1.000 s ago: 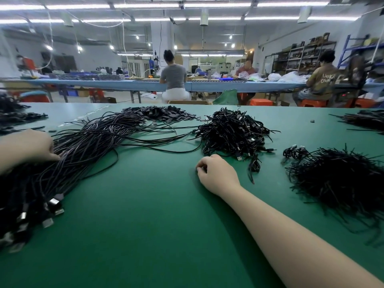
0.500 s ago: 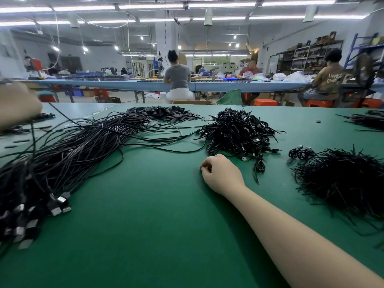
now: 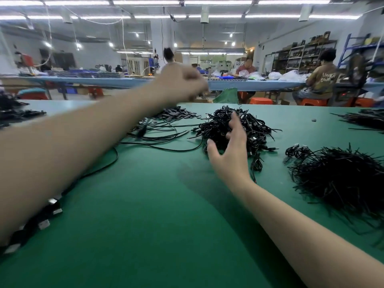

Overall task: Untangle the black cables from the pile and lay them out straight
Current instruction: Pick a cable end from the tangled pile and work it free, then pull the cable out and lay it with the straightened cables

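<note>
Cables [image 3: 230,129], black and tangled, sit heaped at the middle of the green table [image 3: 145,225], the right hand [image 3: 230,150] spread wide before them. Another bristly heap [image 3: 340,179] lies well to the right; flat strips [image 3: 176,114] rest behind. Long leads [image 3: 158,138] run left under the raised left forearm, which hides most of them. The left hand [image 3: 178,84] is blurred, curled; whether it grips anything I cannot tell. Beyond, workers sit at blue benches [image 3: 249,84] under strip lights.

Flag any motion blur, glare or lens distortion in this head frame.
Head view: the raised left hand is smeared by motion blur; the open right hand over the tangled cable pile is sharper; ceiling strip lights blow out white; wide-angle bowing curves the green table edges.
</note>
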`<state>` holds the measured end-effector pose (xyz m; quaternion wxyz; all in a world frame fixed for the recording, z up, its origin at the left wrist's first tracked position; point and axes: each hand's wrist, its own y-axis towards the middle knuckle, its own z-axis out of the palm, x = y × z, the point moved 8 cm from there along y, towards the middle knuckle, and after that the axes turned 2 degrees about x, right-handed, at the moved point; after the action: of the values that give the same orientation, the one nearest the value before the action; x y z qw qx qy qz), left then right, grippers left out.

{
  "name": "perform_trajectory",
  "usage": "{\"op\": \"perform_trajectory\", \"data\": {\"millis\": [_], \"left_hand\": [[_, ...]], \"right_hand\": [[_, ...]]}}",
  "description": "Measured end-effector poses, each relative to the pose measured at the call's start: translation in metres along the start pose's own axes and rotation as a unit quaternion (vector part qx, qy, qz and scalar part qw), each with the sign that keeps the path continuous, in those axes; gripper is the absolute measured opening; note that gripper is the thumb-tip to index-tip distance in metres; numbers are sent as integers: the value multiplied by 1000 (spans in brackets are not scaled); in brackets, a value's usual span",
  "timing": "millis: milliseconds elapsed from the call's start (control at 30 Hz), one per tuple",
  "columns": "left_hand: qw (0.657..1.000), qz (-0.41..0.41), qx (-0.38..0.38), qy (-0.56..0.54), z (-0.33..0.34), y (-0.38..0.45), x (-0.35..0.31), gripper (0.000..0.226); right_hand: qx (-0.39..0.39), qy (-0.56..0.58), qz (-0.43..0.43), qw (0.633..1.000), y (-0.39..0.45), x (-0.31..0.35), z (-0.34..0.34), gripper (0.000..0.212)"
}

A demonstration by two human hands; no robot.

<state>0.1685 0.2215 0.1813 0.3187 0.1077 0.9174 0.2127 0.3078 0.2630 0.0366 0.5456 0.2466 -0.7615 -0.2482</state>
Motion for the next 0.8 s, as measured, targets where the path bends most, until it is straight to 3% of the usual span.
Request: {"op": "perform_trajectory", "data": {"millis": [67,133,233,300,333,400,467,533,567,633,700,733,800], "left_hand": [[998,-2,60,18,62,-5,11,15],[999,-14,30,40,93,-1,27,22],[998,-14,-55,21,119,-12,52,10],[994,22,-109,0,123,-26,69,10],[987,61,-143,40,118,-32,73,12],[963,115,-181,165,111,-42,83,15],[960,54,-168,218,107,-44,99,28],[965,-78,-104,230,117,-43,120,55],[964,-106,-67,234,126,-41,126,64],[981,-126,-37,143,138,-38,126,70],[983,-163,-39,-77,140,-34,127,63],[959,-190,-48,-204,140,-30,130,55],[876,-241,-85,-409,134,-27,137,36]], "right_hand": [[-40,-28,-78,996,9,17,-16,74],[-4,-89,-133,987,12,23,-15,59],[89,-118,-81,986,6,0,-2,46],[106,-183,-67,975,3,-14,3,29],[104,-215,-68,969,4,-18,3,23],[86,-228,-45,969,9,-25,1,31],[63,-212,-9,975,12,-31,-4,38],[21,-193,13,981,11,-34,-12,40],[0,-178,15,984,10,-32,-16,40],[-4,-148,-3,989,7,-24,-15,37],[53,-135,-37,989,0,-12,0,32],[96,-131,-50,985,-5,-6,10,28],[185,-129,-67,972,-16,1,32,19]]}}
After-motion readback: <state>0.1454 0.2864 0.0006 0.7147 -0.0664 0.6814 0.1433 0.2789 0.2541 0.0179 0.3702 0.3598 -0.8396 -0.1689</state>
